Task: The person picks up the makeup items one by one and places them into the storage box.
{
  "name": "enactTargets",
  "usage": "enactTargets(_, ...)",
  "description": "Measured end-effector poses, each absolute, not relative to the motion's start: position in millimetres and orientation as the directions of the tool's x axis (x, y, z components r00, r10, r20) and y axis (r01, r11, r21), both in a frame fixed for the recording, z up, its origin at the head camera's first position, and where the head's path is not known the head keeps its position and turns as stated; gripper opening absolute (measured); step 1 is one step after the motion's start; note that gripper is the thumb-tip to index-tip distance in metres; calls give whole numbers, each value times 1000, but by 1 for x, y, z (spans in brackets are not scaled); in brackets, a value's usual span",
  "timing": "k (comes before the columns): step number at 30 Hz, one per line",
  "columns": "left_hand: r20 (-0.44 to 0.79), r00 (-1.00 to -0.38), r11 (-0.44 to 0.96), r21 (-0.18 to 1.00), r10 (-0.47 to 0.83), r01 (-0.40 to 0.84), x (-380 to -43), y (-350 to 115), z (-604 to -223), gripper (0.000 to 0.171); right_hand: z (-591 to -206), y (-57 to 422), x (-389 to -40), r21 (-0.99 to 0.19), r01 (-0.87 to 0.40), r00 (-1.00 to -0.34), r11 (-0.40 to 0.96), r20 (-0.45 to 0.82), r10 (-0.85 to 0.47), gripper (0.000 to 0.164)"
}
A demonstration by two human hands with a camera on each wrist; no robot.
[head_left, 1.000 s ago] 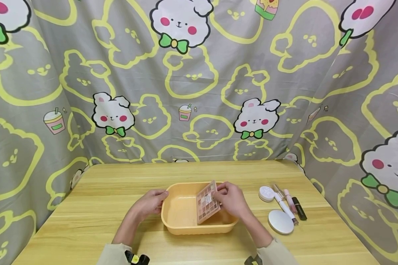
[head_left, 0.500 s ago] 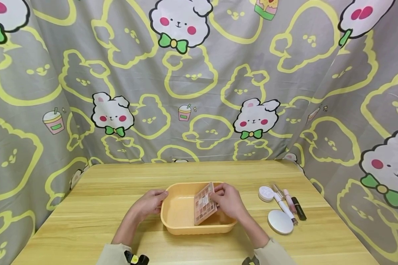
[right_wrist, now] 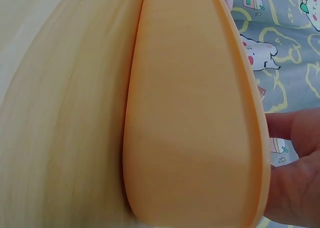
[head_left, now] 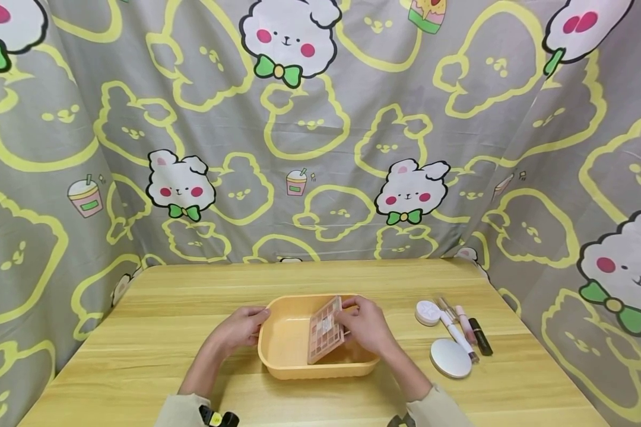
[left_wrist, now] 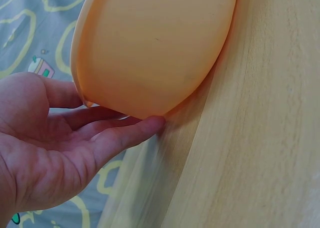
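Note:
An orange plastic basin (head_left: pixel 320 372) stands on the wooden table. My left hand (head_left: pixel 240 326) grips its left end, with the thumb at the rim and the fingers against the outer wall, as the left wrist view also shows. Inside the basin, an eyeshadow palette (head_left: pixel 324 332) with rows of pinkish and brown squares leans on a slant, its lower edge near the basin floor. My right hand (head_left: pixel 367 326) pinches the palette by its right side. In the right wrist view the basin wall (right_wrist: pixel 190 112) hides most of the palette and the fingertips.
Right of the basin lie a white round case (head_left: pixel 428 312), a larger silvery round compact (head_left: pixel 451 357), a white tube (head_left: pixel 456 334), a pink tube (head_left: pixel 465 324), a black tube (head_left: pixel 481 337) and a thin brownish one (head_left: pixel 447 308). A patterned curtain (head_left: pixel 310 130) surrounds the table.
The palette has shifted slightly left and lower inside the basin, tilting further back, and my right hand has moved left with it. My left hand keeps its grip on the basin.

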State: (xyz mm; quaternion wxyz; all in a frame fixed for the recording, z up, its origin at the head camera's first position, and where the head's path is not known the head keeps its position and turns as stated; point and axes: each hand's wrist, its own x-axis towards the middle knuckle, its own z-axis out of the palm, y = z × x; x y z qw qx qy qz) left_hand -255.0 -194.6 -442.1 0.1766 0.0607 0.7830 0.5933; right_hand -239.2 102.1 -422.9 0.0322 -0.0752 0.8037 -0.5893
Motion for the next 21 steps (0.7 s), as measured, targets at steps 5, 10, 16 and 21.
enactTargets(5, -199, -931, 292, 950, 306, -107, -254, -194, -441, 53, -422, 97, -237, -956, -89, -985, 280, 42, -170, 36)
enactTargets(10, -198, -931, 295, 950, 308, -104, -254, -194, -441, 53, -422, 94, -236, -958, -116, -976, 264, 62, -207, 37)
enactTargets(16, -200, -930, 297, 949, 308, -106, -254, -193, -441, 53, -419, 92, -235, -961, -131, -967, 245, 69, -245, 38)
enactTargets(21, -200, -932, 299, 948, 302, -106, -253, -193, -440, 53, -421, 90, -238, -967, -119, -966, 223, 60, -252, 37)
